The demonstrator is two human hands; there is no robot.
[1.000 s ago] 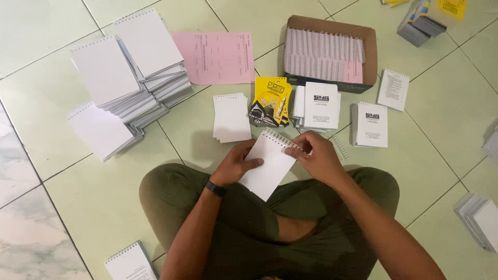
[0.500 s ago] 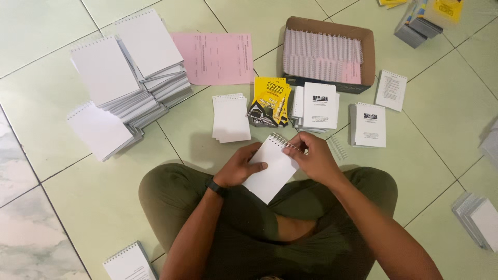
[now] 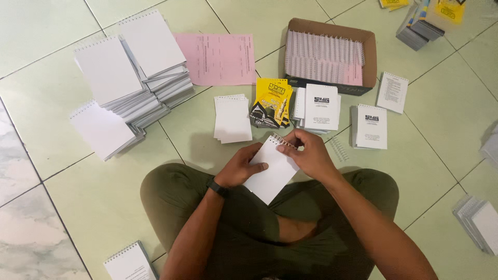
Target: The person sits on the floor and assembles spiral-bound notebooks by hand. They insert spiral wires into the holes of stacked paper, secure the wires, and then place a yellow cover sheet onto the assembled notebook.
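Observation:
I sit cross-legged on a pale green tiled floor. A small white notepad [image 3: 272, 168] with a spiral wire along its top edge lies tilted over my lap. My left hand [image 3: 241, 167] grips its left side; a black band is on that wrist. My right hand [image 3: 306, 153] pinches the top edge at the wire binding. Just beyond the hands lie a small stack of blank white sheets [image 3: 232, 118], a yellow printed booklet pile [image 3: 271, 102] and a stack of white printed covers [image 3: 320, 107].
A cardboard box [image 3: 369, 57] of wire spirals stands at the back. Piles of bound white notepads [image 3: 129, 78] fill the left, beside a pink sheet [image 3: 218, 58]. More printed covers [image 3: 371, 127] and a loose spiral [image 3: 338, 149] lie right. Another notepad [image 3: 128, 262] sits near my left knee.
My hands and the notepad have stayed almost in place; the right hand's fingers have shifted slightly along the wire edge.

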